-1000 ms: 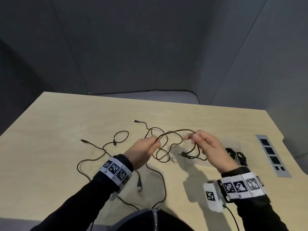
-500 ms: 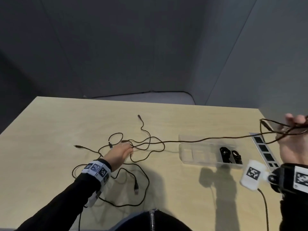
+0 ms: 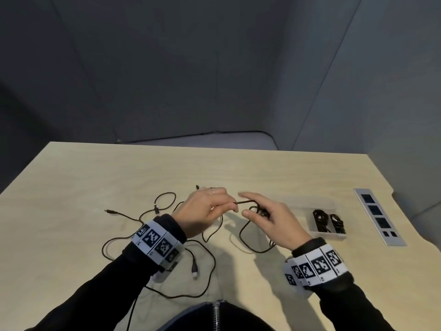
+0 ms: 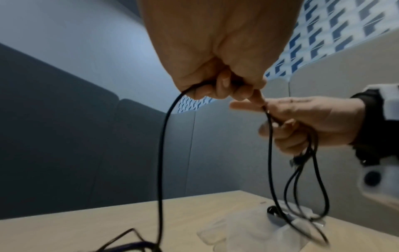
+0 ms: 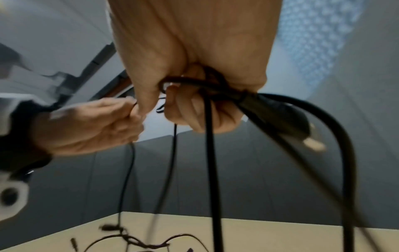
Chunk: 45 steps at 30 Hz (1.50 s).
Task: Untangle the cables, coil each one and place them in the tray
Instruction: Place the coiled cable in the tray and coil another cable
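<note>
Office work booth with padded walls

A pale wood desk stands in a corner of grey upholstered panels, seamed like acoustic partitions. A metal socket strip is set flush into the tabletop near its right edge. Through the left wrist view, blue-patterned ceiling tiles show above the panels.

Black sleeves, white marker-patterned wristbands, a finger ring.
</note>
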### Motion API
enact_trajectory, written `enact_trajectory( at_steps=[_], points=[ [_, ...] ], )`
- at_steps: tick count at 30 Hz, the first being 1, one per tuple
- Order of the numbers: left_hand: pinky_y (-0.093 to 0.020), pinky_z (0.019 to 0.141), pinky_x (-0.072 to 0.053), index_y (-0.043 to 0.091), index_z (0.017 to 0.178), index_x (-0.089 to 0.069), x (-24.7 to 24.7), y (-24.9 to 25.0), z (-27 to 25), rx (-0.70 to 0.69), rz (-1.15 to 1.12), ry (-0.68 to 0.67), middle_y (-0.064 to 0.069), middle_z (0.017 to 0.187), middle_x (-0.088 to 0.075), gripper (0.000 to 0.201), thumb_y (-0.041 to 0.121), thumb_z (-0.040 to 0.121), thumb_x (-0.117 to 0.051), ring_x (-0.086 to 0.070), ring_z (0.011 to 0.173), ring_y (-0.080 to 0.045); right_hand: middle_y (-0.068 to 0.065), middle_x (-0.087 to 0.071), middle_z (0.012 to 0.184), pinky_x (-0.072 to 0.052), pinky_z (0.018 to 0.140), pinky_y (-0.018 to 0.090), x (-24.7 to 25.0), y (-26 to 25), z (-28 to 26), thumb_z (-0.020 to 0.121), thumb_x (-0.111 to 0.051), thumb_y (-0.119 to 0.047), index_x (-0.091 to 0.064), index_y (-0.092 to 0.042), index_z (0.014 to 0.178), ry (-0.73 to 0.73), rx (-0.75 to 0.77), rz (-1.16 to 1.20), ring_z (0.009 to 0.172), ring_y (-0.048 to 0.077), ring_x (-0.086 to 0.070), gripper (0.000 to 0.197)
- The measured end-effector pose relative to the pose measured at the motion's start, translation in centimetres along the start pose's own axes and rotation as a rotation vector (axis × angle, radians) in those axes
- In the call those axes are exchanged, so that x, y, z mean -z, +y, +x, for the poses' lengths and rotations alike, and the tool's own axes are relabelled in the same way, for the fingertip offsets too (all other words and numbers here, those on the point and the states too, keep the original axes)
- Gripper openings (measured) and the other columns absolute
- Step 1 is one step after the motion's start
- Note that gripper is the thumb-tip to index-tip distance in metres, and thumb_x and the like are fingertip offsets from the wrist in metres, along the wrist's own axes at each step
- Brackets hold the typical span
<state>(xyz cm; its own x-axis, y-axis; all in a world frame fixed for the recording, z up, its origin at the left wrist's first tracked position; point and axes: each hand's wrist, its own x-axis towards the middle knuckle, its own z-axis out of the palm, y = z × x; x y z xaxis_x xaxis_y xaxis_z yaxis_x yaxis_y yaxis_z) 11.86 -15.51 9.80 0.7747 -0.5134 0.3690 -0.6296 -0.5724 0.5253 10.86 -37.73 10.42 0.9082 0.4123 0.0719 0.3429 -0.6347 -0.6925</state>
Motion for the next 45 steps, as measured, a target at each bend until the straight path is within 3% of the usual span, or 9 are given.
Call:
enact_trajectory(
  at_steps=[4, 10, 17, 21, 26, 31, 36, 39, 45],
  points=[
    [-0.019, 0.075, -0.034, 0.014, 0.082, -0.062, 0.4, -1.7, -0.6, 0.015, 0.015, -0.035, 0.015, 0.075, -0.055, 0.039, 0.039, 0.095, -0.035, -0.052, 0.071, -0.007, -0.016, -0.048, 0.059, -0.035, 0.056, 0.016, 1.2, -1.1, 0.5, 0.089, -0.049, -0.038, -0.054, -0.029, 0.071, 0.157, 0.074, 0.260, 0.057, -0.001, -0.042, 0.020],
    [-0.025, 0.066, -0.028, 0.010, 0.080, -0.055, -0.9, -6.9, -3.5, 0.227, 0.122, 0.022, 0.016, 0.067, -0.043, 0.050, 0.046, 0.093, -0.022, -0.045, 0.061, -0.013, -0.013, -0.035, 0.049, -0.022, 0.040, 0.019, 7.1, -1.8, 0.0, 0.079, -0.052, -0.055, -0.049, -0.026, 0.064, 0.679, -0.030, 0.683, 0.045, 0.003, -0.028, 0.033],
    [-0.026, 0.061, -0.034, 0.014, 0.078, -0.053, 0.8, -9.6, -4.6, 0.453, 0.089, 0.051, 0.004, 0.068, -0.057, 0.025, 0.022, 0.098, -0.041, -0.050, 0.062, -0.015, -0.014, -0.035, 0.048, -0.019, 0.042, 0.026, 10.2, -1.2, -2.6, 0.087, -0.048, -0.046, -0.049, -0.026, 0.061, 0.855, -0.056, 0.636, 0.045, 0.004, -0.027, 0.033],
    [-0.021, 0.059, -0.037, 0.019, 0.080, -0.056, 2.0, -9.4, -4.0, 0.641, -0.068, 0.080, 0.007, 0.064, -0.052, 0.025, 0.019, 0.099, -0.040, -0.048, 0.061, -0.011, -0.011, -0.035, 0.047, -0.021, 0.040, 0.022, 8.9, 0.7, -3.7, 0.093, -0.046, -0.037, -0.047, -0.021, 0.065, 0.752, -0.182, 0.579, 0.044, 0.006, -0.027, 0.033],
    [-0.026, 0.060, -0.033, 0.017, 0.083, -0.055, 3.2, -8.7, -3.8, 0.834, -0.282, -0.215, 0.004, 0.070, -0.047, 0.018, 0.028, 0.089, -0.042, -0.042, 0.065, -0.014, -0.011, -0.041, 0.048, -0.030, 0.041, 0.017, 5.3, 6.3, -6.0, 0.094, -0.051, -0.026, -0.058, -0.012, 0.071, 0.534, -0.452, 0.444, 0.051, 0.014, -0.033, 0.028],
    [-0.012, 0.057, -0.034, 0.013, 0.092, -0.064, 4.1, -8.0, -4.4, 0.757, -0.201, -0.315, 0.013, 0.068, -0.045, 0.027, 0.014, 0.100, -0.038, -0.043, 0.061, -0.002, 0.002, -0.054, 0.058, -0.039, 0.048, 0.010, 3.9, 8.7, -8.2, 0.091, -0.056, -0.014, -0.069, -0.015, 0.070, 0.292, -0.538, 0.408, 0.060, 0.017, -0.048, 0.025],
    [-0.011, 0.072, -0.043, 0.022, 0.093, -0.069, 4.4, -6.3, -3.5, 0.648, -0.163, -0.379, 0.009, 0.092, -0.066, 0.019, 0.022, 0.096, -0.050, -0.058, 0.079, 0.005, -0.022, -0.068, 0.100, -0.047, 0.086, 0.029, 3.9, 7.5, -7.6, 0.065, -0.050, -0.081, -0.070, -0.047, 0.081, -0.190, -0.521, -0.127, 0.099, 0.006, -0.060, 0.042],
    [-0.008, 0.063, -0.041, 0.017, 0.097, -0.070, 4.4, -4.3, -2.1, 0.581, -0.204, -0.283, 0.013, 0.080, -0.065, 0.014, 0.023, 0.092, -0.058, -0.054, 0.062, 0.009, -0.008, -0.050, 0.127, -0.035, 0.102, 0.041, 4.1, 5.8, -5.8, 0.069, -0.034, -0.084, -0.058, -0.045, 0.114, -0.236, -0.487, -0.500, 0.122, 0.015, -0.044, 0.065],
    [-0.019, 0.064, -0.045, 0.018, 0.090, -0.072, 3.3, -0.7, 0.4, 0.486, -0.395, -0.100, 0.006, 0.057, -0.053, 0.007, 0.022, 0.087, -0.066, -0.051, 0.055, -0.004, -0.018, -0.048, 0.128, -0.030, 0.098, 0.017, -0.2, -1.0, -0.5, 0.095, -0.042, -0.044, -0.050, -0.026, 0.131, -0.227, -0.181, 0.086, 0.120, -0.001, -0.043, 0.041]
  ],
)
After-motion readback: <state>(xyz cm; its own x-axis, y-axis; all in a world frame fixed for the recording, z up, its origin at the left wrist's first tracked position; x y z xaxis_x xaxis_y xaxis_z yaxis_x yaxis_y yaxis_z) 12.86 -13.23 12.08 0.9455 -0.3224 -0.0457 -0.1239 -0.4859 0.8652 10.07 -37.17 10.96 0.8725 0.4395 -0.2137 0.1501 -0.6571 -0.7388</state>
